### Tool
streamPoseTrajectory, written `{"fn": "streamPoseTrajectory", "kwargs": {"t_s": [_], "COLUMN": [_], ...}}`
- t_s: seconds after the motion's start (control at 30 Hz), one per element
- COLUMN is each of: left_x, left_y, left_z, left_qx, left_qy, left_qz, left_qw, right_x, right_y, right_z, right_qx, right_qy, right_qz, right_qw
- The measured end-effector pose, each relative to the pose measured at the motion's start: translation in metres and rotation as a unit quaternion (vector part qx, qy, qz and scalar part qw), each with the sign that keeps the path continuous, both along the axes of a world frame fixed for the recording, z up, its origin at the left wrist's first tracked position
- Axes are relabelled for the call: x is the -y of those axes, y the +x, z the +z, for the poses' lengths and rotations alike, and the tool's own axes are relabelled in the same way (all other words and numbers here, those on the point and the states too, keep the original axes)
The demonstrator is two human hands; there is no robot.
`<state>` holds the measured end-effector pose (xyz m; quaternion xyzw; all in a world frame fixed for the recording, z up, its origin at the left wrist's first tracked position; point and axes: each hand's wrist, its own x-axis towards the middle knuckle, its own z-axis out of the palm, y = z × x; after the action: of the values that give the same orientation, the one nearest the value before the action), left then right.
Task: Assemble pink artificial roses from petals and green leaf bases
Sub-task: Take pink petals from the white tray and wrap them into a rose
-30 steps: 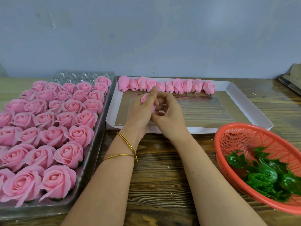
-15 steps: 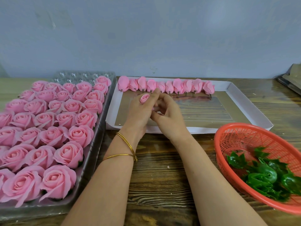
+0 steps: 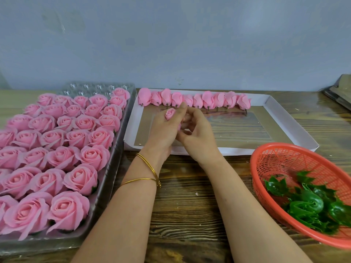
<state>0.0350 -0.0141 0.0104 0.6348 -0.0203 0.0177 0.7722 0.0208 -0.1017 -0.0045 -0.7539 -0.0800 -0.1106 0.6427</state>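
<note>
My left hand point(image 3: 163, 130) holds a small pink rose bud point(image 3: 169, 113), its top poking out above the curled fingers. My right hand point(image 3: 197, 133) is pressed against the left, fingers curled and touching the bud's lower part, which is mostly hidden. Both hands hover over the near left part of a white cardboard tray point(image 3: 292, 122). A row of pink petal pieces point(image 3: 193, 99) lines the tray's far edge. Green leaf bases point(image 3: 311, 205) lie in a red mesh basket point(image 3: 281, 160) at the right.
A clear plastic tray point(image 3: 114, 168) at the left is filled with several finished pink roses point(image 3: 62, 141). All of it stands on a wooden table point(image 3: 190, 196) against a grey wall. A dark object point(image 3: 340, 92) sits at the far right edge.
The bud has risen slightly in my left hand and my right fingers have shifted around its base. Both hands stay in place.
</note>
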Motion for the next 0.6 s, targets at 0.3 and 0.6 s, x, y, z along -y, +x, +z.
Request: {"fn": "streamPoseTrajectory", "kwargs": {"t_s": [0.3, 0.6], "left_x": [0.0, 0.004], "left_y": [-0.002, 0.009], "left_z": [0.002, -0.012], "left_qx": [0.007, 0.019], "left_qy": [-0.001, 0.123], "left_qz": [0.015, 0.03], "left_qw": [1.0, 0.992], "right_x": [-0.001, -0.004], "right_y": [0.0, 0.002], "right_z": [0.001, 0.006], "right_qx": [-0.02, -0.029], "right_qy": [0.03, 0.067], "right_qz": [0.005, -0.074], "right_qw": [0.999, 0.995]}}
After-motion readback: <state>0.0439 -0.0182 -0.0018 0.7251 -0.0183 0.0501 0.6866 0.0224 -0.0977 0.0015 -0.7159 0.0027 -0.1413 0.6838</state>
